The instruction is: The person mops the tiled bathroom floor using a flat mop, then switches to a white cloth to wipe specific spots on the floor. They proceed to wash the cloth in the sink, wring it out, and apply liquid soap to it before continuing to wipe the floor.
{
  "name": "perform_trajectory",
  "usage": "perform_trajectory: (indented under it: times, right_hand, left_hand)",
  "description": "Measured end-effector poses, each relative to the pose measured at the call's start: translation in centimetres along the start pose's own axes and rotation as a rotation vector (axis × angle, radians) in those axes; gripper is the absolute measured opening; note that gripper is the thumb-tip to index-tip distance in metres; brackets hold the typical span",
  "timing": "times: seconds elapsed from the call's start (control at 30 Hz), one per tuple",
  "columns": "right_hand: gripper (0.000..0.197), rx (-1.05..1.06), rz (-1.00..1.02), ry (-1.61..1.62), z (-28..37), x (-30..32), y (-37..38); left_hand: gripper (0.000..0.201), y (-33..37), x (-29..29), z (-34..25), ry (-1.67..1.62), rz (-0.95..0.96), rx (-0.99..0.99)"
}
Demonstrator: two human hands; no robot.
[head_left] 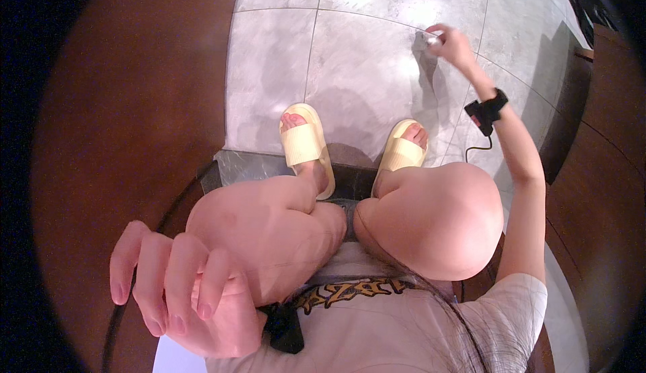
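My right hand (455, 48) reaches far out over the grey tiled floor, its fingers closed in a pinch. A small pale, shiny thing (432, 40) shows at the fingertips, too small to make out. A black band with a small box (488, 112) sits on that wrist, and a thin cord hangs from it. Close to the camera, my left hand (185, 285) is raised beside my left knee. Its fingers are loosely bent and apart, with nothing seen in them. A dark cable (118, 319) runs behind those fingers. Another black strap piece (282, 329) is at the left wrist.
Yellow slippers (301, 145) are on my feet by a dark floor edge (353, 183). A large brown panel (134, 104) stands at the left, and brown furniture (599, 164) at the right. Grey floor tiles (276, 50) spread ahead.
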State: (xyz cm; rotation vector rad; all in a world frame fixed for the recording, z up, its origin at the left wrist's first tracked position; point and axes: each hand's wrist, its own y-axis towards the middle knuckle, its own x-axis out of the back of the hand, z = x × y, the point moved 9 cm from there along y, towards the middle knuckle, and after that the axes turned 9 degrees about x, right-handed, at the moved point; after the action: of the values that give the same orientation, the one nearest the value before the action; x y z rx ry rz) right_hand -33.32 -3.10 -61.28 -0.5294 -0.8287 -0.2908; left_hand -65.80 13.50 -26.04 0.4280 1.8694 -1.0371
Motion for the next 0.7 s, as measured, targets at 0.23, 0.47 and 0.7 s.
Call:
perform_trajectory:
  times: [0.23, 0.47, 0.7]
  right_hand:
    - [0.021, 0.195, 0.088, -0.087, 1.1, -5.1, -1.0]
    - [0.013, 0.200, 0.091, -0.212, 0.7, -6.0, -1.2]
    - [0.014, 0.133, -0.187, -0.294, 0.8, 6.7, 1.2]
  left_hand:
    - [0.011, 0.9, -0.3, 1.0, 0.018, 0.032, 0.068]
    - [0.014, 2.4, -0.2, 1.5, 0.033, 0.082, 0.166]
    - [0.016, 4.0, 0.5, 2.3, -0.037, 0.204, 0.335]
